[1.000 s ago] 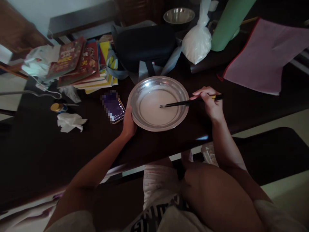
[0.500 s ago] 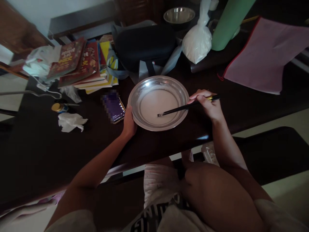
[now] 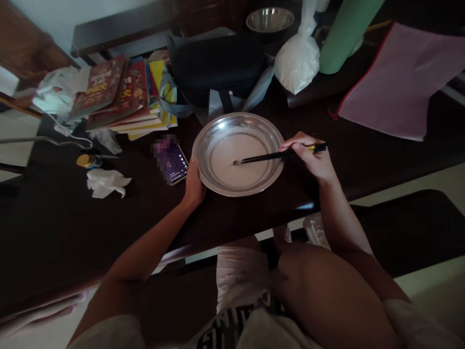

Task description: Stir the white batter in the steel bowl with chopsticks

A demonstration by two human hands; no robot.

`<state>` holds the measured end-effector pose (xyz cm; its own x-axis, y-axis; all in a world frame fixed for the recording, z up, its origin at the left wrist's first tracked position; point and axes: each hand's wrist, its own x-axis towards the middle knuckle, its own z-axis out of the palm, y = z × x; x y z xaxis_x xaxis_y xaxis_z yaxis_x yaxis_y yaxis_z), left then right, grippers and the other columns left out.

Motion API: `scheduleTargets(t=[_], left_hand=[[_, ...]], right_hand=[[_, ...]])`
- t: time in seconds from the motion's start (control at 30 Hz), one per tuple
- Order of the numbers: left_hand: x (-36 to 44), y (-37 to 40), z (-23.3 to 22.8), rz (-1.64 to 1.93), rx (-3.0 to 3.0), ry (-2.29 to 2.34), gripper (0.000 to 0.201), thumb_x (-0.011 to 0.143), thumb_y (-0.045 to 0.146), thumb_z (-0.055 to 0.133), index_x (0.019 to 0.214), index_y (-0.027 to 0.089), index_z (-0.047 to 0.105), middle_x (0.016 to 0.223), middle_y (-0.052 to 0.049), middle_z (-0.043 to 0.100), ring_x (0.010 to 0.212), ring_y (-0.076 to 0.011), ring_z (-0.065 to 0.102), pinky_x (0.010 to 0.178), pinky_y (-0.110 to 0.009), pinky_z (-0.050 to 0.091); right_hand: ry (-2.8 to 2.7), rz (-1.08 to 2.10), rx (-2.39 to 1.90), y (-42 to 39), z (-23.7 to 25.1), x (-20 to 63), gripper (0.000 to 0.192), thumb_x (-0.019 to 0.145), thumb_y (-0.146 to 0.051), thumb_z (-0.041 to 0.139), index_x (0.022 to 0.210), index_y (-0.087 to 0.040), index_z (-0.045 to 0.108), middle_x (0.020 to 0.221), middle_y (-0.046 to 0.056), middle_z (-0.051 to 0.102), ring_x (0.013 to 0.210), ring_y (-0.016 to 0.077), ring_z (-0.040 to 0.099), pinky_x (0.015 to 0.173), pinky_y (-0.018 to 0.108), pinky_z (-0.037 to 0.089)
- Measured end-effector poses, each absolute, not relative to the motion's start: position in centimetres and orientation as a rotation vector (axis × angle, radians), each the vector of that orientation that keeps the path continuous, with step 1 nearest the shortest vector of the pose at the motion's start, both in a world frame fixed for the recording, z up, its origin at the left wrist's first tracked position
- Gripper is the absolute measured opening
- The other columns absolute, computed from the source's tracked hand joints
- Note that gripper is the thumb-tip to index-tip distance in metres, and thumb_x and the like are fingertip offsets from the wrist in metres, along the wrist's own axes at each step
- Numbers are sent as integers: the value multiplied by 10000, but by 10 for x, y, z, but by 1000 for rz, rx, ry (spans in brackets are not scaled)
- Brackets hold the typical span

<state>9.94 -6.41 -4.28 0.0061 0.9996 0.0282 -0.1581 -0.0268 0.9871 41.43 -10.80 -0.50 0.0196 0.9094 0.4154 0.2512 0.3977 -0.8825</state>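
A shallow metal bowl [image 3: 209, 177] rests on the dark table near its front edge. Inside it is a pale, milky liquid [image 3: 236, 145]. My left hand [image 3: 195, 184] grips the bowl's left rim, its fingers partly hidden under the side. In my right hand [image 3: 308, 150] is a pair of black chopsticks [image 3: 265, 157], held over the right rim. Their tips dip into the liquid near the middle of the bowl. A lit phone [image 3: 172, 160] lies just left of the bowl.
Stacked books [image 3: 123, 102], a black case [image 3: 218, 68], a tied bag of white powder [image 3: 298, 63], a green cylinder [image 3: 348, 36] and a pink cloth [image 3: 395, 87] line the back. Crumpled tissue [image 3: 108, 183] and a small yellow-lidded jar [image 3: 89, 161] sit at left. Another metal bowl [image 3: 271, 20] stands far back.
The chopstick tips have shifted slightly up and left through the liquid, with my right hand moving a little the same way. My left hand keeps its place on the rim.
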Motion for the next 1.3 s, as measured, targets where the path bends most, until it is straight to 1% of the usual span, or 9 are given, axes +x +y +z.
scheduleTargets(t=[0.17, 0.37, 0.53, 0.7, 0.8, 0.9, 1.07, 1.23, 1.3], left_hand=[[101, -65, -42, 1324, 1086, 1033, 362, 890, 578, 596, 977, 233, 659, 1083, -32, 742, 1168, -242, 657, 1054, -380, 503], [101, -65, -43, 1304, 1105, 1031, 405, 881, 617, 595, 1000, 236, 663, 1127, -46, 737, 1216, -259, 632, 1062, -380, 499], [101, -64, -43, 1322, 1084, 1018, 378, 873, 601, 616, 945, 231, 648, 1059, -37, 738, 1179, -248, 653, 1057, -372, 503], [100, -63, -45, 1315, 1055, 1040, 357, 874, 592, 615, 914, 238, 637, 989, -29, 732, 1195, -243, 646, 1064, -367, 505], [100, -64, -45, 1314, 1050, 1048, 367, 870, 595, 617, 929, 233, 642, 1019, -34, 735, 1189, -253, 647, 1056, -381, 512], [101, -64, -44, 1319, 1072, 1037, 375, 883, 589, 602, 954, 225, 653, 1104, -42, 735, 1215, -252, 635, 1085, -391, 491], [101, -64, -43, 1332, 1083, 1027, 340, 885, 559, 610, 962, 231, 656, 1097, -30, 734, 1217, -243, 636, 1113, -386, 470], [100, -64, -43, 1328, 1079, 1029, 369, 867, 594, 624, 926, 231, 651, 1078, -35, 738, 1213, -257, 638, 1095, -391, 488], [100, -64, -43, 1314, 1069, 1035, 386, 862, 610, 622, 933, 231, 650, 1086, -38, 741, 1222, -262, 636, 1096, -395, 489]], right_hand=[[-1393, 661, -1013, -109, -4, 414, 242, 932, -488, 634, 894, -306, 790, 749, -11, 762, 743, 175, 708, 800, 372, 565], [-1498, 713, -1071, -109, -4, 414, 214, 925, -465, 653, 966, -314, 798, 857, -1, 794, 869, 196, 716, 848, 386, 553], [-1391, 683, -995, -108, -5, 415, 231, 928, -480, 639, 895, -311, 794, 732, -18, 759, 719, 176, 692, 757, 371, 547], [-1511, 717, -1085, -109, -2, 412, 241, 917, -495, 653, 954, -304, 795, 824, 6, 784, 853, 200, 711, 837, 393, 563], [-1402, 635, -1072, -109, -3, 413, 262, 924, -515, 633, 918, -303, 787, 770, -4, 762, 769, 188, 711, 814, 391, 571], [-1404, 675, -1040, -108, -3, 413, 282, 929, -526, 618, 890, -303, 787, 722, -7, 744, 709, 183, 702, 752, 380, 570], [-1560, 691, -1069, -108, -3, 413, 241, 925, -487, 643, 955, -307, 800, 847, 12, 790, 887, 202, 711, 863, 395, 560], [-1387, 627, -1057, -108, -3, 412, 266, 923, -518, 630, 880, -310, 790, 753, -3, 761, 747, 181, 704, 774, 377, 574], [-1451, 685, -1050, -109, -2, 412, 260, 922, -509, 634, 886, -307, 794, 754, 0, 767, 767, 184, 702, 779, 377, 571]])
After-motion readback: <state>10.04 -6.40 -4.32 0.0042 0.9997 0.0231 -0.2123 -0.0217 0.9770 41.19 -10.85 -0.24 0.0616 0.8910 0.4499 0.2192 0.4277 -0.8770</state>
